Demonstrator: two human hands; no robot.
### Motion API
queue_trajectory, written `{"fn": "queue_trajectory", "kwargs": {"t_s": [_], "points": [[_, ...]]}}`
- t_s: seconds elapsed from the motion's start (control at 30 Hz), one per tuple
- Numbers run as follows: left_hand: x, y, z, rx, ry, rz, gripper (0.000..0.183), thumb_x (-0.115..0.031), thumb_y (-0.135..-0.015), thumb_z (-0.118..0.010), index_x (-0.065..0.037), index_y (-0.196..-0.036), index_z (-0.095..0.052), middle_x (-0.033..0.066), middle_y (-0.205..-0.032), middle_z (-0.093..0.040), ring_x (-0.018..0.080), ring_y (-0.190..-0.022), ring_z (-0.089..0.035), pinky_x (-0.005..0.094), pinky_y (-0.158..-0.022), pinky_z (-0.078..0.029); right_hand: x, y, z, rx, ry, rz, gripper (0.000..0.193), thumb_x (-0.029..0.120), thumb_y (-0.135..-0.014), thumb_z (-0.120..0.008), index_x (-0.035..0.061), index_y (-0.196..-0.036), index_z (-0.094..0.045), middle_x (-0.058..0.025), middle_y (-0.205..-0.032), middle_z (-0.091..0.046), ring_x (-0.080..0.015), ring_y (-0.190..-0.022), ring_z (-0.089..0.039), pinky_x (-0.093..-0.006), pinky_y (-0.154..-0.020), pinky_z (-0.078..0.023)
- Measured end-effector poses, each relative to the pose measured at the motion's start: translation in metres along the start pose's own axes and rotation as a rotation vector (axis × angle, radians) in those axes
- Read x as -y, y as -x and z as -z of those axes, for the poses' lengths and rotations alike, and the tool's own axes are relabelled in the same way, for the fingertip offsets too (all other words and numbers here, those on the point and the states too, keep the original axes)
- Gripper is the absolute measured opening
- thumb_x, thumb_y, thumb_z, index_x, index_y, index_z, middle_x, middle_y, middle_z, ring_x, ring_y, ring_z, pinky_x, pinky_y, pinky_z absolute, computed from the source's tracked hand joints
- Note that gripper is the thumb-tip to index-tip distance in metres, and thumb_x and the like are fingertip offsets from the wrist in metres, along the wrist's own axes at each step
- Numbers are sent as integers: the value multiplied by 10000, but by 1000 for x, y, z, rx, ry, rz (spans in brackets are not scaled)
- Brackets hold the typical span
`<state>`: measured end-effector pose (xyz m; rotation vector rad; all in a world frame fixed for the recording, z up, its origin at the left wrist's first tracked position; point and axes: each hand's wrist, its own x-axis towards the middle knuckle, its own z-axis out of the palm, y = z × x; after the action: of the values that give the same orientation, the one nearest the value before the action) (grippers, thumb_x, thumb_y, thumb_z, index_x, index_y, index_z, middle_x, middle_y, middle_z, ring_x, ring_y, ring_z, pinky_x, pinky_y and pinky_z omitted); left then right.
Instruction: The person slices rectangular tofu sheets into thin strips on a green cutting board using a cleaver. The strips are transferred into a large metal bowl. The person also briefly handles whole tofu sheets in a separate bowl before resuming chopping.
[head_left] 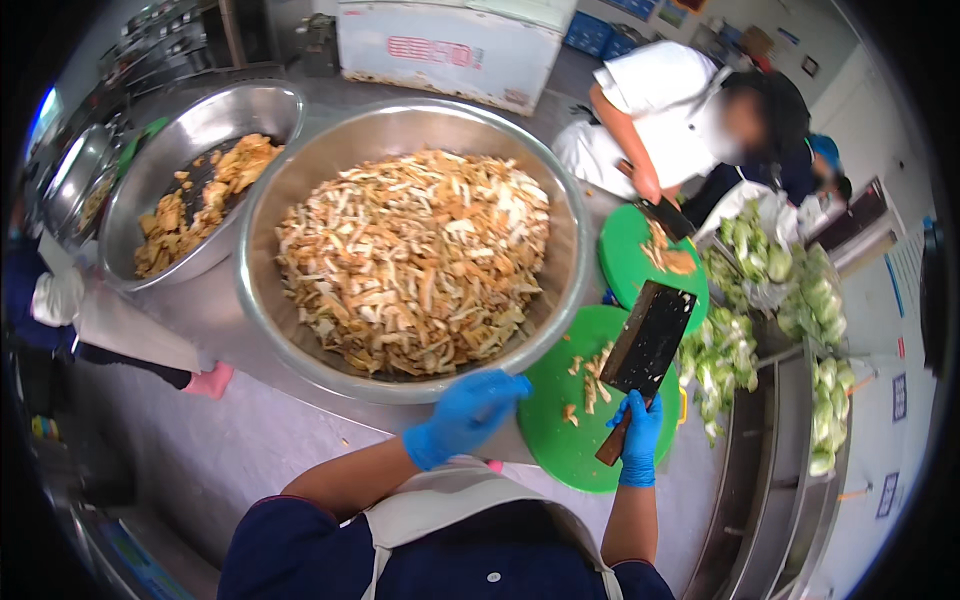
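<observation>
Green board (565, 452), steel table (215, 318), white freezer (450, 58)

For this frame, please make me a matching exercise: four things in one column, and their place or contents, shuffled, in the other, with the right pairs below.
Things:
1. Cleaver
2. Large metal bowl
3. Smaller metal bowl beside it
4. Left hand

Place or contents:
A. Holds a few bigger yellowish-brown chunks, with much of its inside bare
B. Blue-gloved, by the near rim of another item
C. Gripped in the right hand, above a green cutting board
D. Holds a broad heap of pale and brown strips

Pairs: 1-C, 2-D, 3-A, 4-B
</observation>
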<state>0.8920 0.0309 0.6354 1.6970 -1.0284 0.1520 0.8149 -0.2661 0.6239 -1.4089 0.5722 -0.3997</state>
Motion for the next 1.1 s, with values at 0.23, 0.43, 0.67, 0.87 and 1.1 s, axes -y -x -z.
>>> {"fn": "queue_trajectory", "kwargs": {"t_s": [0.23,0.43,0.67,0.87,1.1], "points": [[63,16,-161,332,-132,226,860,-298,-750,-704,-63,-1414,-210,245,-1415,-237,429,-1278,-267,482,-1043,-263,-81,77,119,-188,-241,-257,126,133,-889,-520,65,-982,-468,-52,-670,-514,-149,-516,-510,-281,-450,-467],[148,-71,-222,192,-257,328,806,-395,-807,-622,-53,-1411,-213,243,-1428,-227,420,-1313,-224,520,-1067,-186,-128,128,172,-331,-374,-470,116,109,-875,-531,92,-974,-474,-63,-681,-528,-155,-514,-521,-321,-481,-524],[177,-131,-257,731,-385,276,463,-416,-856,-540,-167,-1246,-524,97,-1374,-407,290,-1320,-294,536,-1073,-144,-115,88,169,-150,-333,-523,152,113,-884,-533,68,-1009,-459,-67,-685,-523,-165,-529,-531,-321,-489,-522],[119,-58,-218,518,-293,145,583,-386,-783,-635,-174,-1303,-480,164,-1378,-369,373,-1286,-306,568,-1052,-154,-126,52,139,66,-116,-539,254,104,-878,-552,62,-1105,-445,-65,-685,-537,-152,-529,-538,-304,-460,-499],[89,-44,-272,74,-294,356,624,-351,-767,-674,-144,-1315,-459,213,-1362,-341,393,-1248,-326,508,-1054,-224,-121,41,83,219,-63,-508,189,115,-882,-557,51,-1035,-465,-58,-690,-530,-139,-551,-544,-297,-478,-494]]}}
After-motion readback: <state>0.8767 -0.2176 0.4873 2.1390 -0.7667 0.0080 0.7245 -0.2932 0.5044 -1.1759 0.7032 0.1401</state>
